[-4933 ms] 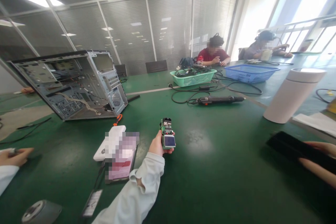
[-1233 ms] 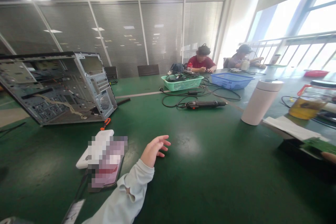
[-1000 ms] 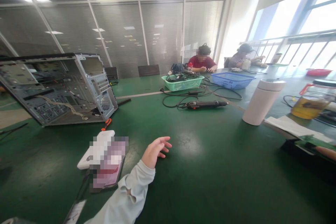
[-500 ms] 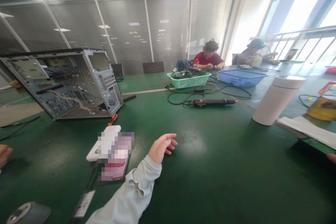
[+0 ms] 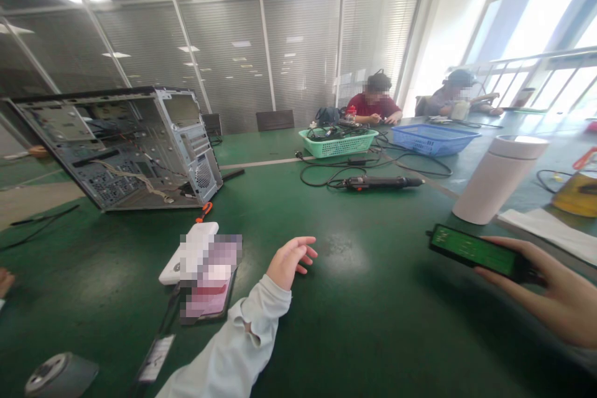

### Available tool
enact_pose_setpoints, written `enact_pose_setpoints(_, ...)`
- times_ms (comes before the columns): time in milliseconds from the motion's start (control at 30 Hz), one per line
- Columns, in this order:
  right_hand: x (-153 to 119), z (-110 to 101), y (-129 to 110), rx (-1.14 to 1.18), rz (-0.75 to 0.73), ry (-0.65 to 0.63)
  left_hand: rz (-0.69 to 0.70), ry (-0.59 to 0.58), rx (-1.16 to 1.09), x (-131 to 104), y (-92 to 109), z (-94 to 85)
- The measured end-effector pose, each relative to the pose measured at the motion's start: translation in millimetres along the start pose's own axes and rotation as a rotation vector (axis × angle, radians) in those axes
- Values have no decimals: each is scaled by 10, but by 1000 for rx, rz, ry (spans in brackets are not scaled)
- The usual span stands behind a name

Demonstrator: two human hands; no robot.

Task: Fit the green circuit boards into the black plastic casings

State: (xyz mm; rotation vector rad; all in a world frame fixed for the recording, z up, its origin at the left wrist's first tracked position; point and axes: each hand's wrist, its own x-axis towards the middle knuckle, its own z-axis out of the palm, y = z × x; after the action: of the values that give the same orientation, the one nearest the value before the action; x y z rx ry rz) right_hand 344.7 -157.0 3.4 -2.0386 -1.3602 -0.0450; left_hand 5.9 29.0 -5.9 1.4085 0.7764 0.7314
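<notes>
Currently, a black case [image 5: 471, 252] with green face is gripped by the right hand [image 5: 555, 291] between thumb and fingers, held over the green table [image 5: 364, 329] near a pale bottle [image 5: 501, 180], left hand [image 5: 288, 263] loosely curved, nothing grasped.

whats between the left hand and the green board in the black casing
In the head view, only green tabletop with a bright patch of glare separates the left hand from the green board.

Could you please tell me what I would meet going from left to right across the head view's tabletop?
Open grey metal computer case, bare left hand, black cylindrical corded tool, black rectangular box with a green face, held in the right hand.
</notes>
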Motion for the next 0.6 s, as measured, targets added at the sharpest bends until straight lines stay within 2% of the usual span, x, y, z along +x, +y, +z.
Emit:
enact_pose_setpoints(67, 38, 176, -345, 162, -65, -117, 3, 28, 8, 0, -7, 13)
enact_pose_setpoints(200, 72, 572, -1151, 360, -348, -250, 52, 184, -23, 28, -37, -7)
enact_pose_setpoints(267, 77, 759, -1482, 424, -403, -333, 61, 254, -75, 57, -60, -53)
enact_pose_setpoints(333, 75, 915, -1721, 476, -422, -402, 65, 264, -136, 90, -87, -106)
enact_pose_setpoints(467, 64, 1110, -1915, 568, -411, -446, 100, 184, -245, 128, -133, -147)
enact_pose_setpoints(600, 66, 1206, -1856, 640, -365, -446, 139, 224, -196, 97, -98, -90)
